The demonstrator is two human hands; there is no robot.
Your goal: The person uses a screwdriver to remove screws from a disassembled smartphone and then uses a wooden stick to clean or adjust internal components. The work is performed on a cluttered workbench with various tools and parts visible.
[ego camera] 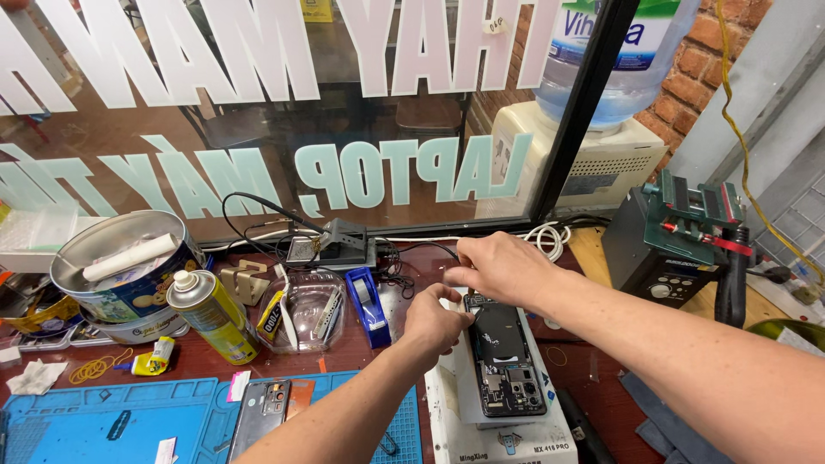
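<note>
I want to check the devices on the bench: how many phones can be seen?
2. An opened black phone with bare circuitry lies on the white heating pad under both hands. A dark phone, back up, lies on the blue mat. Clutter may hide more.

A small electronics repair shop behind a street-facing window.

A cluttered dark red workbench [361,348] holds an opened black smartphone [505,357] on a white heating plate [494,434], a blue silicone work mat [112,421] at near left, and a yellow spray can [210,314]. A large glass pane with pale reversed lettering [258,112] fronts the far side, with a green-clamped machine [679,236] on the right.
</note>
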